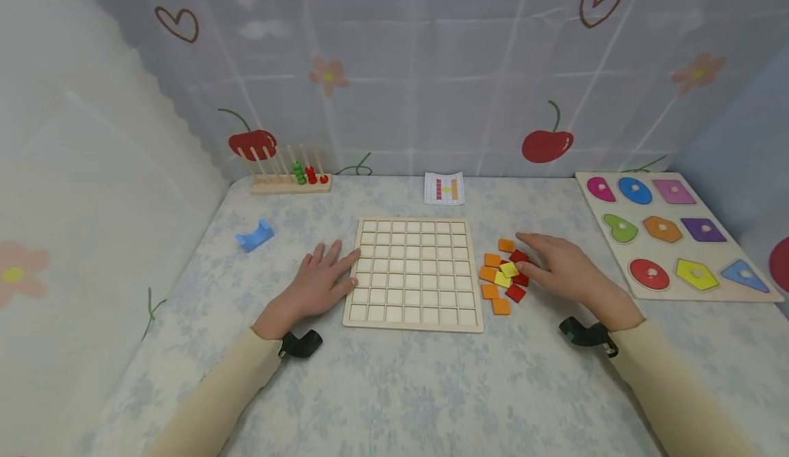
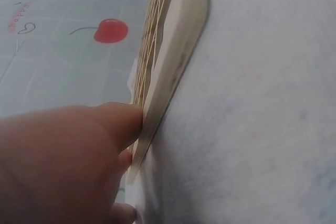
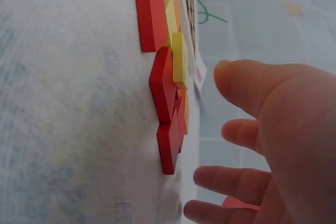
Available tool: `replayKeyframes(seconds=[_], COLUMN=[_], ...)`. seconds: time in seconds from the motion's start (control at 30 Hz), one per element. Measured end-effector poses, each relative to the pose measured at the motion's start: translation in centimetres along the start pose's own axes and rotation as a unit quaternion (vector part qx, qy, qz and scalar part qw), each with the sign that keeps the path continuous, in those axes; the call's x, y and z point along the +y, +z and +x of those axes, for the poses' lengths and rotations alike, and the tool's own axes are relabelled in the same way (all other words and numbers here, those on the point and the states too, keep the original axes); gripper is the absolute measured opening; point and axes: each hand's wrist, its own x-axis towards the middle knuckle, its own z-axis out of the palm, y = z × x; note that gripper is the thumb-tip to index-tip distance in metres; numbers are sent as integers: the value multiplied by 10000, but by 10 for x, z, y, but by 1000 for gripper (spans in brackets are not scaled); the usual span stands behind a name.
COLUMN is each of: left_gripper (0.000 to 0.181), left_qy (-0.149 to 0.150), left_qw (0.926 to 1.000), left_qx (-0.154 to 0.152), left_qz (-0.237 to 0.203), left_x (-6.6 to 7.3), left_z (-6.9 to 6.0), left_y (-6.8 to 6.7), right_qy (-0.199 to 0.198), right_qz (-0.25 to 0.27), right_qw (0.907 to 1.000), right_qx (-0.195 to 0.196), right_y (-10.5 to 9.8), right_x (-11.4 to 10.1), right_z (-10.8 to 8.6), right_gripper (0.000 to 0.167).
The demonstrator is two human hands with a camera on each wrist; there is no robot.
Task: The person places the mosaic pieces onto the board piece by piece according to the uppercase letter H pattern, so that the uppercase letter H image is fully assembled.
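Observation:
A square wooden grid board (image 1: 413,275) with bare cells lies flat in the middle of the table. At its left edge rests my left hand (image 1: 317,282), fingers spread; in the left wrist view the thumb (image 2: 123,119) touches the board's side. To the right of the board is a loose pile of square tiles: orange tiles (image 1: 501,306), red tiles (image 3: 164,82) and yellow tiles (image 1: 502,279). My right hand (image 1: 561,268) hovers just above the pile's right side. Its thumb and fingers are apart, with nothing between them in the right wrist view.
A printed pattern card (image 1: 444,188) lies behind the board. At the back left stands a peg rack (image 1: 291,184) with green and red beads. A blue curved piece (image 1: 255,236) sits at left. A shape puzzle board (image 1: 672,238) occupies the right; a curtain hangs behind.

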Motion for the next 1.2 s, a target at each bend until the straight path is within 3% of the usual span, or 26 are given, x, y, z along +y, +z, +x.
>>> replayKeyframes(seconds=[0.23,0.63,1.2], left_gripper=[60,61,61], left_qy=[14,19,-28], left_qw=[9999,9998,9998], left_qx=[23,66,46], left_qz=[-137,-199,-192], left_x=[1,2,0], left_z=[-2,-3,0], left_y=[1,1,2], right_qy=[266,319,251], right_qz=[75,97,-23], right_qw=[9995,9990,9995], right_qx=[-129,-282,-175], right_y=[0,-3,1], right_x=[4,10,12], right_z=[-2,-4,-3], right_gripper=[60,52,34])
